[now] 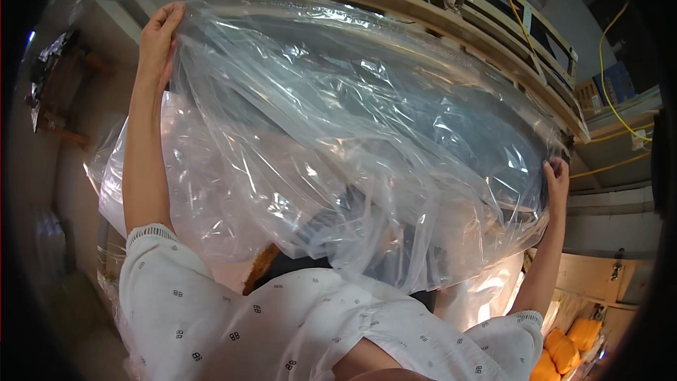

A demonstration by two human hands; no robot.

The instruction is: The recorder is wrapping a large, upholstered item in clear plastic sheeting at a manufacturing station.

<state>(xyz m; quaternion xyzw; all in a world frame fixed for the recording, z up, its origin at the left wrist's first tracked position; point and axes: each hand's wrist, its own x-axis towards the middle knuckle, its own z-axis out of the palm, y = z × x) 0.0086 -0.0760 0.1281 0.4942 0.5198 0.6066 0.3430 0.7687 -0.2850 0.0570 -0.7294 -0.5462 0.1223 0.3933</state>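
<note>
A large sheet of clear plastic film (331, 120) hangs between my outstretched arms, wrinkled and shiny, its lower part bunched near my lap. My left hand (161, 32) pinches its upper left corner, fingers closed. Lower down at the far right, my right hand (556, 175) has its fingers closed on the other end of the film's edge. The upper edge runs between both hands, just in front of a long pale frame. More film lies under the raised part and partly hides my lap.
A long wooden or metal frame (395, 10) with rails curves across the back. A yellow cable (605, 77) hangs at the right, near a blue box (615, 85). Orange bundles (564, 349) sit at lower right. Dark equipment (53, 77) stands at far left.
</note>
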